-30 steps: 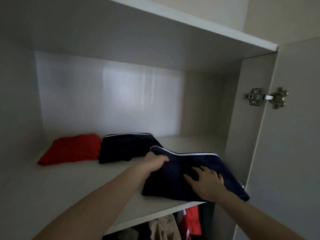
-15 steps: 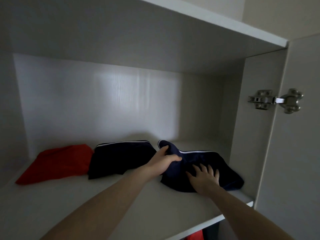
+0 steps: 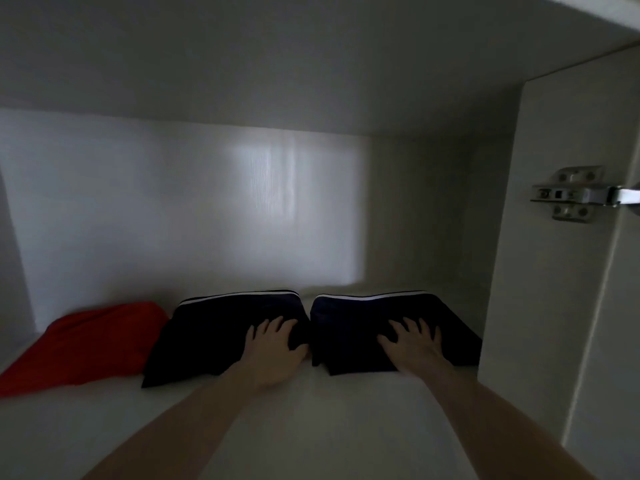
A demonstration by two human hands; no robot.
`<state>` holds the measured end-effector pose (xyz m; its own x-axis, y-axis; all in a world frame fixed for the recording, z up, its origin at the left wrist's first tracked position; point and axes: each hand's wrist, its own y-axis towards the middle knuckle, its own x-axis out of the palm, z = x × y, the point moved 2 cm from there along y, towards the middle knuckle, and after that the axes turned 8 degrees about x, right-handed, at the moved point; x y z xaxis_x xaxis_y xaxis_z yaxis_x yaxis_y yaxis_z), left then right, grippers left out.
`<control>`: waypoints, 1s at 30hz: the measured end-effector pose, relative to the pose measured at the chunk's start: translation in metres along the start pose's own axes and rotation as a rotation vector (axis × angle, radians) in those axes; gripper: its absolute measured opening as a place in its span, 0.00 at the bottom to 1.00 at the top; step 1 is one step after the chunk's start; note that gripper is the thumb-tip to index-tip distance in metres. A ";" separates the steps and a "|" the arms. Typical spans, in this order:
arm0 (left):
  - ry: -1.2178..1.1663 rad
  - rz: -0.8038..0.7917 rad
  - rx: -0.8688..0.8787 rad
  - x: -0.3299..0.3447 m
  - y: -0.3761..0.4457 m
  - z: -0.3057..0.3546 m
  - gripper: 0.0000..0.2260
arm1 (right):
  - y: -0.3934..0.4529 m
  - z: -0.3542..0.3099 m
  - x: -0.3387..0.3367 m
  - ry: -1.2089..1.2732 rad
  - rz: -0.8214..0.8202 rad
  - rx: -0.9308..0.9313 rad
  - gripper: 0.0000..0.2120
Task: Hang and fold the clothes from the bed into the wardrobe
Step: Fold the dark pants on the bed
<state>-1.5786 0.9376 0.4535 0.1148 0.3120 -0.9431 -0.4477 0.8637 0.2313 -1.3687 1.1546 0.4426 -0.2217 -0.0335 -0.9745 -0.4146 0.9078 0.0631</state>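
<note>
on the wardrobe shelf lay three folded clothes. the left hand rested on the middle navy one, fingers spread, and the right hand pressed flat on the right navy one, fingers spread too. a red one lay leftmost.

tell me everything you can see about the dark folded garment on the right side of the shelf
The right navy garment is a dark blue fabric piece folded into a flat, roughly rectangular bundle, with a thin white stripe along its far edge. It lies flat on the white wardrobe shelf, near the right side wall, with only a narrow gap to a matching navy garment on its left. The right hand rests on its near part, fingers spread. Its type cannot be told.
</note>
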 end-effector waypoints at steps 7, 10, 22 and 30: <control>0.019 0.110 0.015 0.026 0.006 -0.011 0.35 | 0.065 -0.007 0.010 -0.018 -0.026 -0.058 0.36; 0.018 0.110 0.023 0.028 0.006 -0.015 0.35 | 0.084 -0.013 0.010 -0.009 -0.023 -0.084 0.34; -0.017 0.185 0.012 0.025 0.005 -0.013 0.35 | 0.085 -0.028 0.011 0.073 0.341 -0.122 0.24; -0.024 0.197 0.004 0.022 0.003 -0.012 0.34 | 0.053 -0.028 0.005 0.146 0.338 -0.160 0.16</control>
<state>-1.5879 0.9429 0.4305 0.0463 0.4849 -0.8733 -0.4600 0.7864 0.4123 -1.4167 1.1909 0.4472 -0.4874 0.1866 -0.8530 -0.4266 0.8015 0.4191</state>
